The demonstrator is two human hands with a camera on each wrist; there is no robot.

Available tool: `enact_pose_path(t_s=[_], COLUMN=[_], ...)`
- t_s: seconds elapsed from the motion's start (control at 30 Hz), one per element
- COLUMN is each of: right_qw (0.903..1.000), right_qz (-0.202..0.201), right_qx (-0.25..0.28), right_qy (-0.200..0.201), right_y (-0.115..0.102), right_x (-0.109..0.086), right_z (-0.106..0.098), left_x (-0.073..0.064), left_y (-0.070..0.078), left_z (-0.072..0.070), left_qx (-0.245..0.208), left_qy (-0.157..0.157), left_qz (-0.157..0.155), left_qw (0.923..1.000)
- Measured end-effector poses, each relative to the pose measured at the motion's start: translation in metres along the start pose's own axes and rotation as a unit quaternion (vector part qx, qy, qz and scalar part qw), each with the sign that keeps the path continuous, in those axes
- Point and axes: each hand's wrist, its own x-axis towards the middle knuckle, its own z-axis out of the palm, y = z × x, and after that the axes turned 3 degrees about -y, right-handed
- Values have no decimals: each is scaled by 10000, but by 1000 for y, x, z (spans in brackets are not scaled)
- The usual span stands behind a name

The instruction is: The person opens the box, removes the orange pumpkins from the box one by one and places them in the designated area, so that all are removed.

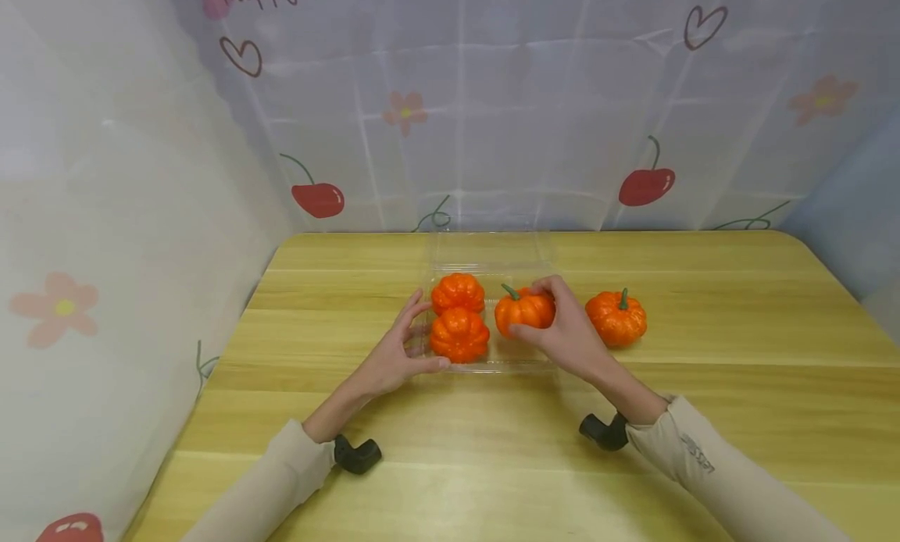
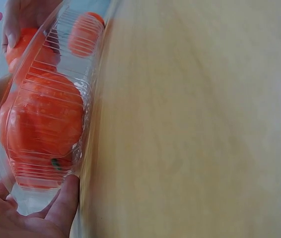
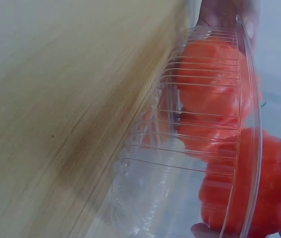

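Observation:
A clear plastic clamshell box lies on the table with its lid folded back. Two orange toy pumpkins, a rear one and a front one, fill its left half. My left hand grips the box's left end, thumb at the front rim, fingers round the side. Over the right half, my right hand holds a third pumpkin between thumb and fingers, its green stem upward. In the right wrist view this pumpkin shows partly behind the ribbed box wall.
Another orange pumpkin with a green stem stands on the wooden table, right of the box and close to my right hand. Behind the table's far edge hangs a printed curtain. Black wrist mounts, left and right, stick out from both sleeves.

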Motion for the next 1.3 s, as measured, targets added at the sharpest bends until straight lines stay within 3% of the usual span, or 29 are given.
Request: enact_pose_path(t_s=[0.47,0.77,1.3], right_qw=[9998,9986,9967], right_qz=[47,249,201], right_qx=[186,320,467], right_qy=[78,337,630], right_y=[2,-1,2], right_x=[-14,-29,-46], right_z=[-5,-18,-33], left_x=[0,-1,-1], left_y=[2,2,0], left_z=[0,1,0], left_qx=[24,18,-4], left_qy=[30,25,-14], left_qz=[3,-32,8], left_qw=[10000,10000,10000])
